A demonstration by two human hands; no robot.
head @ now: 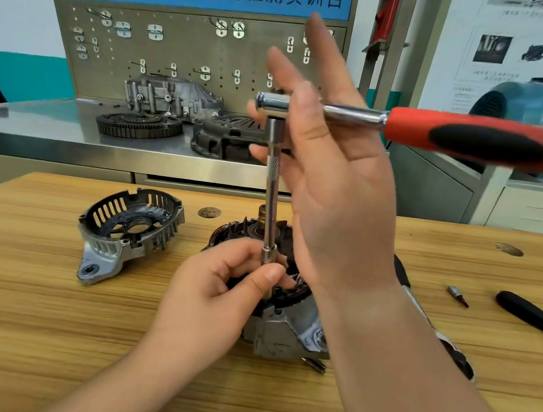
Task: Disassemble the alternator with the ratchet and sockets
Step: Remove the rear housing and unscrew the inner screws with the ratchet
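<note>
Standing on the wooden table (39, 331), near its middle, is the alternator (282, 324), its windings exposed at the top and its grey housing toward the near side. A ratchet (445, 133) with a red and black handle sits level above it, handle pointing right and blurred. From the ratchet head an extension bar (272, 185) drops straight down into the alternator's top, just in front of the brass-coloured shaft end.

The left hand (217, 295) is curled, thumb and fingers pinching the lower end of the extension bar where it meets the alternator. The right hand (328, 185) is spread, fingers extended upward, its palm side against the ratchet head and upper bar; whether it grips them cannot be told.

The removed end cover (128, 232) lies to the left, apart from the alternator. To the right lie a small bit (457, 295) and a black-handled tool (531, 316), apart from each other. A steel bench (32, 126) with metal parts stands beyond.
</note>
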